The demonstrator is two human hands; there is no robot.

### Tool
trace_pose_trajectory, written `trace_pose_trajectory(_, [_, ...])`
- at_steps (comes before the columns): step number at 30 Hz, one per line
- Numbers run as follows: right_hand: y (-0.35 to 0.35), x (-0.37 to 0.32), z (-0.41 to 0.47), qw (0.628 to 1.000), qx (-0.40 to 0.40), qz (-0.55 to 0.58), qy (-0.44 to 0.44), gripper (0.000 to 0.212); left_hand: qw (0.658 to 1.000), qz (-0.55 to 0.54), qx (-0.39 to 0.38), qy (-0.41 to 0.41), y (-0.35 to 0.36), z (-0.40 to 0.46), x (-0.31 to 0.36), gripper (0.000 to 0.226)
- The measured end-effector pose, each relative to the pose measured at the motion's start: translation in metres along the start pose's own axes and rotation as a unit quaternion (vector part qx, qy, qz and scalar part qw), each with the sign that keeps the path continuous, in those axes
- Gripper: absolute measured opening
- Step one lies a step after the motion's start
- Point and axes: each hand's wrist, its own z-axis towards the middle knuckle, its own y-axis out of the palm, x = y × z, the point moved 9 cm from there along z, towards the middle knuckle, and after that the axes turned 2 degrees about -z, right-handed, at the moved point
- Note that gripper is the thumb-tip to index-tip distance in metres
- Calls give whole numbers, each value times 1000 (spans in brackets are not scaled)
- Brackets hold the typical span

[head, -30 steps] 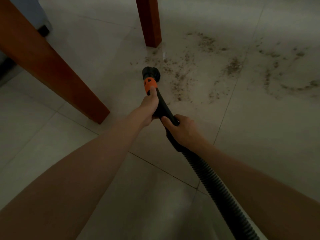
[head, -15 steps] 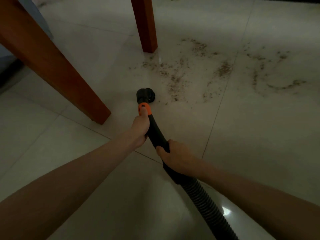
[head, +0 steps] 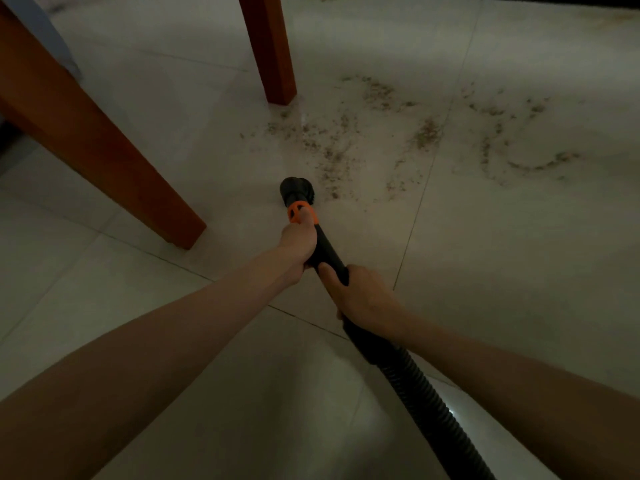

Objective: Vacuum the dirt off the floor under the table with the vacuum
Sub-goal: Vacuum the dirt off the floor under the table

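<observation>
Dim floor (head: 519,271); vacuum hose (head: 433,403) cut off below, both hands gripping.

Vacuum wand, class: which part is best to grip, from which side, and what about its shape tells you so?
Grip the rigid black tube of the vacuum wand, from the near end, behind the orange collar. It is smooth, straight and slim enough to wrap. The left hand sits by the collar to steer the nozzle; the right hand closes where the ribbed hose begins.
</observation>
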Motion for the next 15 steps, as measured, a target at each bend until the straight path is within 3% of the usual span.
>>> trace_pose_trajectory(15, [-15,-12,68,999,33,34,-2,54,995,77,42,43,6,48,52,59])
